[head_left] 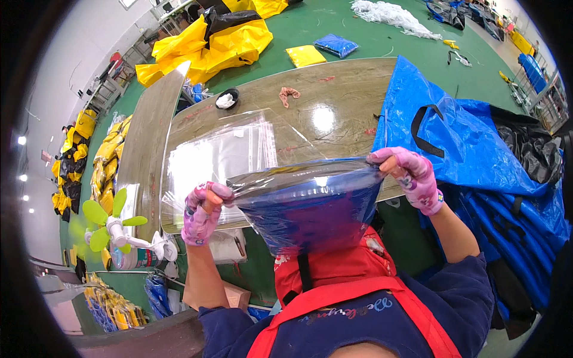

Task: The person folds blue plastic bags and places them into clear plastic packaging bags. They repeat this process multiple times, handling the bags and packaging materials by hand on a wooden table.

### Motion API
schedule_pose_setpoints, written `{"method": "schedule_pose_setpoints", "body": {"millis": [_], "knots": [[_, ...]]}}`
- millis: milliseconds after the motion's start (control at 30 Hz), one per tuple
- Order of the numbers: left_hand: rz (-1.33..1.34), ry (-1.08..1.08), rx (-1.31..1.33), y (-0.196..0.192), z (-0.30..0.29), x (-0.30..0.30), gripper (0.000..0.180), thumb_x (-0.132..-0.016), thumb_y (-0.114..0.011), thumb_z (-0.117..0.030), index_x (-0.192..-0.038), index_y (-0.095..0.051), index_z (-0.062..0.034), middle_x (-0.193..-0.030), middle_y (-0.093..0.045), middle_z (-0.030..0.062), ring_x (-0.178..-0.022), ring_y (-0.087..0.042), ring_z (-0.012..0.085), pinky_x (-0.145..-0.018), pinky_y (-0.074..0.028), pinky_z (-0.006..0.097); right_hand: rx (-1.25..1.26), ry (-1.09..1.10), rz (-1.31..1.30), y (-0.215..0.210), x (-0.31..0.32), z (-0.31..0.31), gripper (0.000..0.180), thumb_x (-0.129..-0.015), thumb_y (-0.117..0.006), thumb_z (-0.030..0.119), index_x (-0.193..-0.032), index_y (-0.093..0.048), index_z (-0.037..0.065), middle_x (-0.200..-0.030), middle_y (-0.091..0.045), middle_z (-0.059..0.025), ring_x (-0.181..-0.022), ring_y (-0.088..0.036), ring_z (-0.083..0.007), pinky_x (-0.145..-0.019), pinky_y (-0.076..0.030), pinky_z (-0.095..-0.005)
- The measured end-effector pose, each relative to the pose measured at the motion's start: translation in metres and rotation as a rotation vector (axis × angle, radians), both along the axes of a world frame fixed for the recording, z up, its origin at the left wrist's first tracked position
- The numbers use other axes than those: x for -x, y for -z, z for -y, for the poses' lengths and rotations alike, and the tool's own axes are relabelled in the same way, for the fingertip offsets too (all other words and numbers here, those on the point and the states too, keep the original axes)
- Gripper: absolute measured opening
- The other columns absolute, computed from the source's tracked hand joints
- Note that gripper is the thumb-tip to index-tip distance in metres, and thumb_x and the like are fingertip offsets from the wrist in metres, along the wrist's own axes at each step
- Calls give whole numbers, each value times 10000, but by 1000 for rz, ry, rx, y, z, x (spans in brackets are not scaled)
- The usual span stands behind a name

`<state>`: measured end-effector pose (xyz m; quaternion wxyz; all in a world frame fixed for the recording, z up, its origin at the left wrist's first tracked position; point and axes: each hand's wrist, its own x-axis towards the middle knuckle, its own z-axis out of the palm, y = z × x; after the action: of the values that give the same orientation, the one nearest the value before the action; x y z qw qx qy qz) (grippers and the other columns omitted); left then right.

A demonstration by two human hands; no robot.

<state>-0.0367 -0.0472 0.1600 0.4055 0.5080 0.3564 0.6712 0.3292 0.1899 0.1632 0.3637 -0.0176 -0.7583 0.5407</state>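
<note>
At the table (355, 95), the left hand (204, 212) and right hand (413, 178) pinch opposite upper corners of a clear bag (286, 177) containing blue material (277, 218), apparently to tension its edge.

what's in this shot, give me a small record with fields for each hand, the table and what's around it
left hand: pink patterned fingerless glove, gripping a clear plastic bag near its upper left corner
right hand: matching glove, gripping near the upper right corner
bag contents: something blue
table: glossy brown table, bearing flat clear plastic sleeves and a small round black bowl
right side: large shiny blue plastic sheeting
left side: white fan with green blades
floor: green, with a yellow-and-black plastic heap
</note>
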Motion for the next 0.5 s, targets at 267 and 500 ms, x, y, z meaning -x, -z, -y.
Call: {"method": "schedule_pose_setpoints", "body": {"millis": [267, 500], "knots": [[-1539, -380, 131, -49, -2, 2, 202, -749, -674, -88, -890, -720, -224, -1185, -588, 114, -1178, -485, 315, -953, -428, 434, -659, 233, 92, 9, 0, 3, 310, -731, -611, -115, -1001, -634, 35, -1230, -603, -210, -996, -661, -361, -761, -563, -385], [-1830, -395, -179, -146, -75, -32, 415, -873, -586, 7, -1276, -509, -57, -1265, -565, 127, -1138, -579, 267, -937, -485, 362, -777, 313, 134, 19, -3, -7, 371, -660, -642, -85, -1009, -646, 39, -1248, -595, -181, -973, -655, -368, -716, -559, -394]]}}
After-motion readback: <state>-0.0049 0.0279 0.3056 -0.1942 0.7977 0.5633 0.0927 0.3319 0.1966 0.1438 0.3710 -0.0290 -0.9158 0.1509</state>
